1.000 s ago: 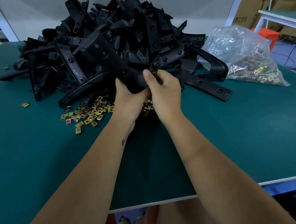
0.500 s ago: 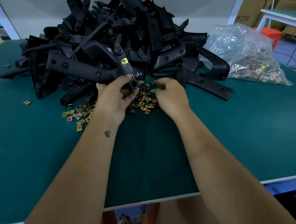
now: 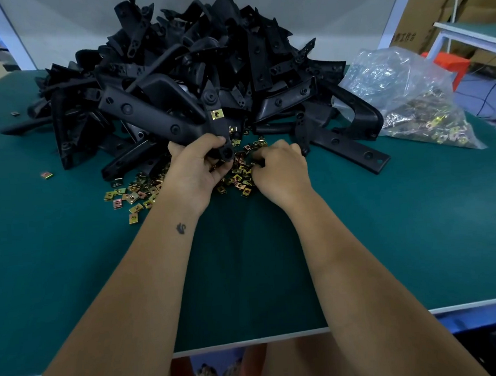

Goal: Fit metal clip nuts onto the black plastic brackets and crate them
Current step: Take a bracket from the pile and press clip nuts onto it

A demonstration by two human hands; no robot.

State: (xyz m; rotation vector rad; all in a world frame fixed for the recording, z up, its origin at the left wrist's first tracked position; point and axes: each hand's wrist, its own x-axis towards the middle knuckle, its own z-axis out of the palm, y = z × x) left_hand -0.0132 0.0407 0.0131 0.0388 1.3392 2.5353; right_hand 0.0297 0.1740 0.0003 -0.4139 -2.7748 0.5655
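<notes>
Landmark: the big pile of black brackets (image 3: 191, 68) at the far side of the green table (image 3: 70, 273); all places below are told from it.
Held bracket: one bracket (image 3: 159, 114), at the near foot of the pile, lifted with one end up, I think so that its free tabs are easy to reach.
Left hand: the left hand (image 3: 194, 168) has its fingers curled round the low end of this bracket.
Fitted nut: one gold clip nut (image 3: 217, 114) already sits on the bracket's upright arm.
Right hand: the right hand (image 3: 280, 168), just right of the left, has curled fingers down in the loose clip nuts (image 3: 135, 195), probably picking one; I cannot tell if it holds a nut.
Loose nuts: several dozen, too many to count, on the table just before the pile, near for quick picking.
Spare nuts: one clear bag (image 3: 411, 100), right of the pile.
Pile count: too tangled to count.
Crate: none in view.
</notes>
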